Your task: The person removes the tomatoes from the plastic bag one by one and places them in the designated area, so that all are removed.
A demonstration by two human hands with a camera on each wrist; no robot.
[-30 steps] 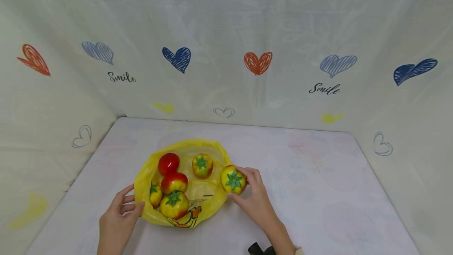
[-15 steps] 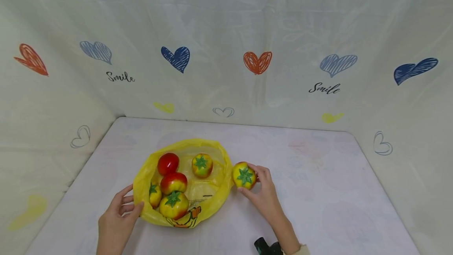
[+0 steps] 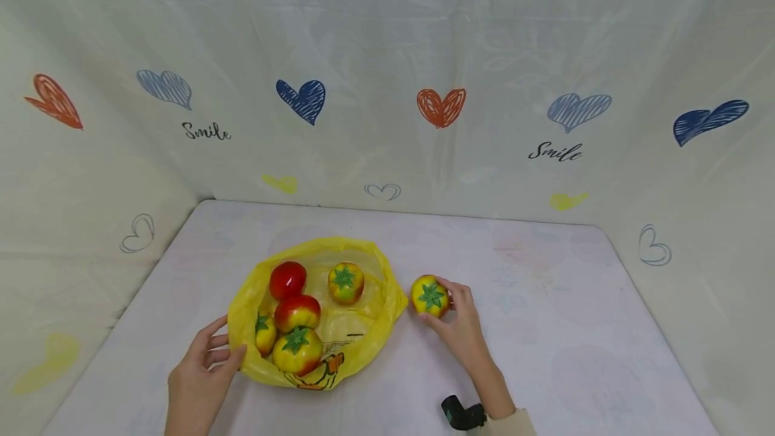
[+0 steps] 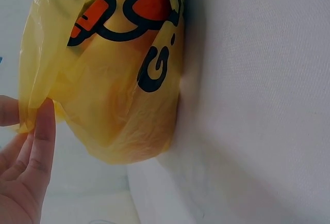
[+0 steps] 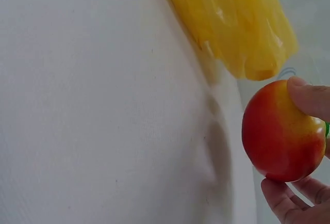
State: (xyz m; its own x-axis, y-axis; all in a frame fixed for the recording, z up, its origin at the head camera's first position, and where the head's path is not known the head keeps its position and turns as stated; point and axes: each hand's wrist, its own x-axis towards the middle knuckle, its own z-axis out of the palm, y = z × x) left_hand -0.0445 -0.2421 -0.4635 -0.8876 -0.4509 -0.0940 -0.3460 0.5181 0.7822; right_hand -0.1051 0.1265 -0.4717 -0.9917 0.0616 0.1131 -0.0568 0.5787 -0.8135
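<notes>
A yellow plastic bag [image 3: 387,328] lies with its mouth wide on the table, several red-and-yellow toy tomatoes [image 3: 298,350] inside. My left hand [image 3: 202,369] pinches the bag's left rim between thumb and fingers; the left wrist view shows the thin film [image 4: 38,79] caught there. Just right of the bag, my right hand [image 3: 457,325] grips another toy tomato [image 3: 430,296] by its sides, green star-shaped calyx up. In the right wrist view this tomato [image 5: 281,133] is raised above the table, with a gap between it and the bag [image 5: 242,22].
The white table [image 3: 545,328] extends right of the hands. Behind it hangs a pale curtain [image 3: 375,32] printed with hearts and "Smile". A black device [image 3: 463,414] sits at the right wrist, beside a beige cuff [image 3: 511,422].
My right hand has carried its toy tomato rightward from over the bag's right rim to just outside it. The bag's right edge now points outward. My left hand stays at the rim.
</notes>
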